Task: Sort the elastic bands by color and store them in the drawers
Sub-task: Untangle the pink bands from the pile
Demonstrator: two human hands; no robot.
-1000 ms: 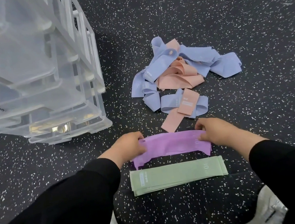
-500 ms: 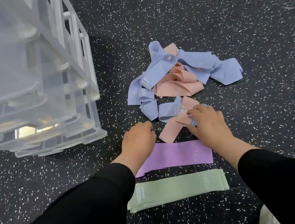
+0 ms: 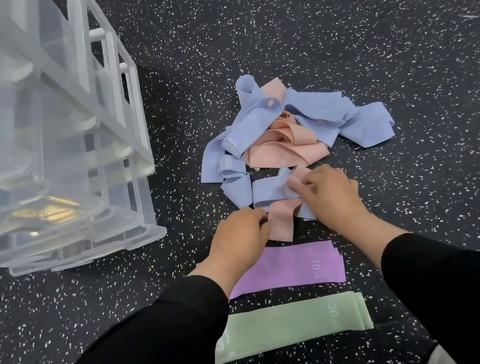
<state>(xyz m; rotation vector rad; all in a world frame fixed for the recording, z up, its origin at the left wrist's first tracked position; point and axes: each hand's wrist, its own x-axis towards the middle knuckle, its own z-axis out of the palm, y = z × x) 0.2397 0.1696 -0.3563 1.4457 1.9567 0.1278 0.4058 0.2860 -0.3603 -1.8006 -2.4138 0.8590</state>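
Sorting elastic bands by colour, mid-sort. A pink band (image 3: 281,222) and a blue band (image 3: 268,191) are lying crossed at the near edge of the mixed pile (image 3: 289,125), the blue one draped over the pink. The right hand (image 3: 331,196) is pinching at the spot where these two overlap, thumb and forefinger closed narrowly on the material; which of the two colours the fingertips are actually gripping cannot be told. The left hand (image 3: 241,234) is resting with curled fingers at the near left edge of the pink band, touching or just beside it; whether it is gripping cannot be told.

The mixed pile, of blue and pink bands only, is sitting on the speckled floor (image 3: 397,36), beyond both hands. On the near side of the pile, a purple band (image 3: 294,270) is lying flat, and a stack of green bands (image 3: 293,325) is lying nearer still, both already separated. The clear drawer unit (image 3: 54,164) is standing to the left of the pile, well apart from it, with its drawers pulled forward.

Step in hand, as judged: separating pink from blue. The next move is calling for lifting one band free of the other without dragging its neighbour, then flattening it into a new row beside the purple one. Storage in the drawers is not yet begun.
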